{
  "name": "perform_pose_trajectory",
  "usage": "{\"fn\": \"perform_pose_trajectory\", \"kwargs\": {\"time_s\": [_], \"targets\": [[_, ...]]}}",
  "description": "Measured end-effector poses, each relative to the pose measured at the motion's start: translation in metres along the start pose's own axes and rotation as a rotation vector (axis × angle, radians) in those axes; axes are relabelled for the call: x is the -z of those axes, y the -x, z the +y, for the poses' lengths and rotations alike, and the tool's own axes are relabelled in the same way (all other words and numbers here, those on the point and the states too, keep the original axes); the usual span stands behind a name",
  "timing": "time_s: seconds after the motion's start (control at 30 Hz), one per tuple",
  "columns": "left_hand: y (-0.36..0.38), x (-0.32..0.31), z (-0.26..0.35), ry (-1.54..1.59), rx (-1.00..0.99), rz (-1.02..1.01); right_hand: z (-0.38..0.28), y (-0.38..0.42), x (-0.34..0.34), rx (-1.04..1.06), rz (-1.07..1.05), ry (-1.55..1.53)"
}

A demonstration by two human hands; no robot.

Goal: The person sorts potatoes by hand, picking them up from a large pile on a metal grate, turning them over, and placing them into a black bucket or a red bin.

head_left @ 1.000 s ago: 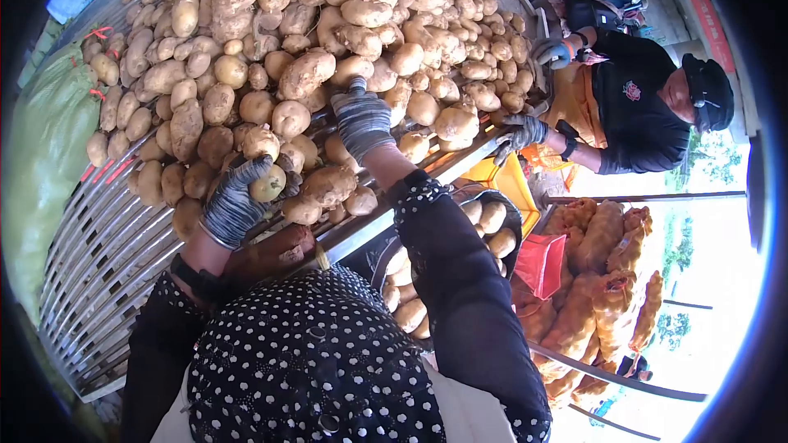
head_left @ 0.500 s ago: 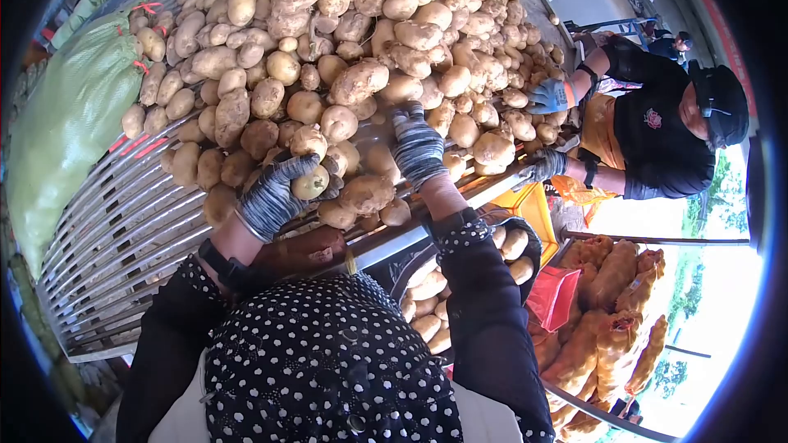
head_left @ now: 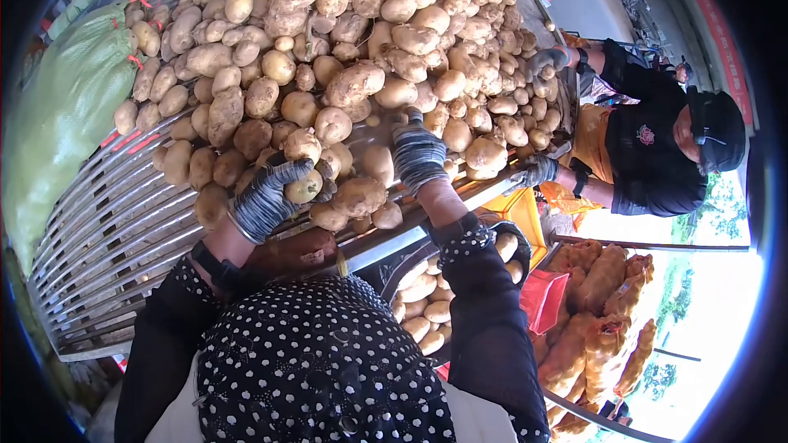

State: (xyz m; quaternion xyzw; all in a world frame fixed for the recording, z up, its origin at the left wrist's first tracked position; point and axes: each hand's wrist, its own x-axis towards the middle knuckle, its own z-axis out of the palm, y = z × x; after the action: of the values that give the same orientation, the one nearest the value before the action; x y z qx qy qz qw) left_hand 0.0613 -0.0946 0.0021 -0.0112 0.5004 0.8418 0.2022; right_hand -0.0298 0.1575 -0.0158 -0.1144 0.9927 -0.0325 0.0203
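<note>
My left hand (head_left: 268, 195), in a grey striped knit glove with dark fingers, is closed around a pale potato (head_left: 304, 186). The potato lies against its palm side, and other potatoes touch the fingers. My right hand (head_left: 419, 154), gloved alike, reaches over the front of the potato heap (head_left: 353, 82). Its fingers are stretched forward beside a potato (head_left: 396, 93), fingertips partly out of sight, with no held item showing. Between the two hands lie a large soil-covered potato (head_left: 359, 197) and a smooth one (head_left: 377, 164). The heap rests on a slatted metal rack (head_left: 107, 254).
A pale green sack (head_left: 70, 131) lies at the left. Below the rack's front rail (head_left: 386, 250) stands a container of potatoes (head_left: 420, 308). A yellow crate (head_left: 529, 226), a red scoop-like container (head_left: 543, 299) and filled mesh sacks (head_left: 587, 344) are at right. A co-worker (head_left: 657, 135) handles potatoes.
The view has shifted slightly. My left hand keeps its potato, and my right hand stays at nearly the same spot. The co-worker's far hand has moved up along the heap's edge.
</note>
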Motion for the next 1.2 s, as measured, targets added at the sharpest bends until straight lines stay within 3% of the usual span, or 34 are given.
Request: {"fn": "perform_pose_trajectory", "kwargs": {"time_s": [0.07, 0.13, 0.17, 0.2, 0.27, 0.3, 0.37, 0.47, 0.6, 0.73, 0.9, 0.97, 1.0, 1.03, 1.1, 1.2], "targets": [[-0.001, 0.024, -0.027, -0.352, -0.145, 0.056, -0.011, -0.003, 0.005, 0.176, -0.089, -0.042], [-0.005, 0.010, -0.010, 0.242, 0.215, 0.010, -0.029, 0.001, 0.026, 0.264, -0.106, -0.009], [-0.006, 0.007, -0.008, 0.202, 0.196, 0.029, -0.027, -0.010, 0.006, 0.270, -0.211, 0.057], [-0.005, 0.003, -0.005, 0.162, 0.177, 0.048, -0.027, -0.006, 0.010, 0.253, -0.082, 0.010], [-0.003, 0.015, -0.017, 0.112, 0.152, 0.049, -0.026, -0.014, 0.010, 0.228, -0.134, -0.012], [-0.003, 0.032, -0.032, -0.329, -0.036, 0.082, -0.030, -0.017, 0.008, 0.197, -0.106, -0.027], [-0.005, 0.048, -0.050, -0.758, -0.227, 0.113, -0.031, -0.021, 0.000, 0.163, -0.085, -0.035], [-0.001, -0.006, 0.001, 0.274, 0.201, 0.104, -0.029, -0.024, -0.011, 0.203, -0.018, -0.038], [-0.004, 0.003, -0.008, 0.181, 0.175, 0.093, -0.031, -0.029, -0.014, 0.159, 0.005, -0.094], [0.000, 0.001, -0.003, 0.306, 0.225, 0.108, -0.027, -0.025, -0.003, 0.170, -0.006, -0.120], [0.000, 0.000, 0.004, 0.286, 0.222, 0.079, -0.009, -0.002, 0.038, 0.178, -0.041, -0.225], [-0.002, -0.002, 0.004, 0.389, 0.251, 0.183, 0.011, 0.018, 0.025, 0.056, 0.153, -0.695], [-0.003, -0.005, 0.008, 0.447, 0.281, 0.136, 0.012, 0.032, 0.040, -0.173, 0.070, -1.087], [-0.004, -0.018, 0.016, 0.479, 0.269, 0.139, 0.019, 0.041, 0.037, -0.246, 0.015, -1.489], [-0.017, -0.017, 0.007, 0.446, 0.272, 0.097, 0.031, 0.064, 0.024, -0.177, -0.019, -2.069], [-0.032, -0.033, 0.013, 0.487, 0.335, -0.034, 0.002, 0.075, 0.040, -0.397, 0.065, -2.328]]}}
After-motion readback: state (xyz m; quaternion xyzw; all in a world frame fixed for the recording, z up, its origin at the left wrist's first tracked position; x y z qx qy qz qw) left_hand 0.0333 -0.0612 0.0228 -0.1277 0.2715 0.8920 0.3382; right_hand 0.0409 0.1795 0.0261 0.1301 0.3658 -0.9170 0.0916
